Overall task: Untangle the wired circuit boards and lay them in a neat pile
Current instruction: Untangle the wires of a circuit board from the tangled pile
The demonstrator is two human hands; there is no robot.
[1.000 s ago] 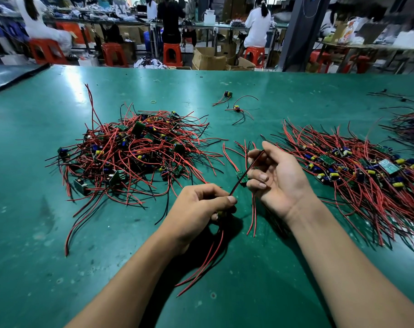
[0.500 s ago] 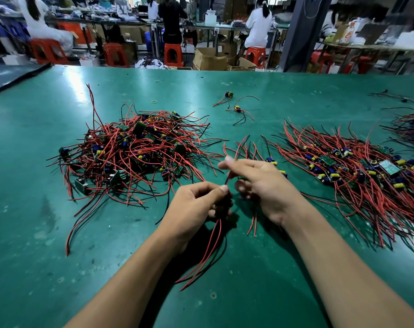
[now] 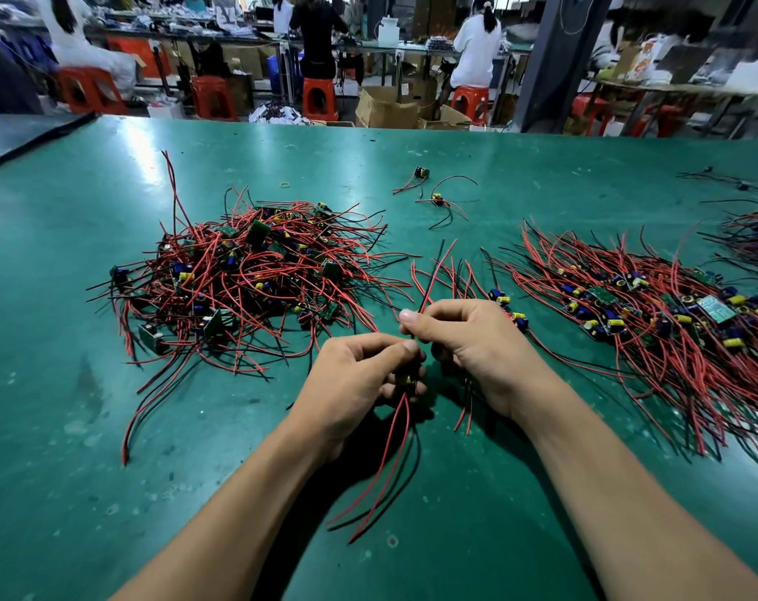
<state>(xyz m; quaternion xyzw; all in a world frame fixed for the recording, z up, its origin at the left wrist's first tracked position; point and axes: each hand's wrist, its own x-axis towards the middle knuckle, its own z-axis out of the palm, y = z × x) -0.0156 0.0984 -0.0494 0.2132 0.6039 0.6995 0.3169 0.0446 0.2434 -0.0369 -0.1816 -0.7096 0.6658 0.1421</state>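
A small circuit board (image 3: 407, 379) is held just above the green table (image 3: 65, 383), near its middle, between the two hands. The left hand (image 3: 355, 383) is closed round the board: its fingers (image 3: 390, 390) are curled in tightly, and the thumb (image 3: 396, 350) is pressed against the forefinger above the board. Most of the board is hidden by this grip. Red and black leads (image 3: 390, 461) are seen trailing from under the left hand toward the viewer, their ends lying on the table.

The right hand (image 3: 481, 344) is set just beside the left, the two touching or nearly so. Its fingers are curled, and a red and a black wire (image 3: 433, 271) are pinched between its thumb tip (image 3: 407, 315) and forefinger; these wires stand up and away from the pinch.

A tangled heap of wired boards (image 3: 247, 279) is seen to the left of the hands. A combed-out pile (image 3: 654, 314), its wires laid roughly parallel, is spread to the right, and a few laid-out boards (image 3: 505, 299) lie just beside the right hand. Two loose boards (image 3: 437, 197) lie farther back.
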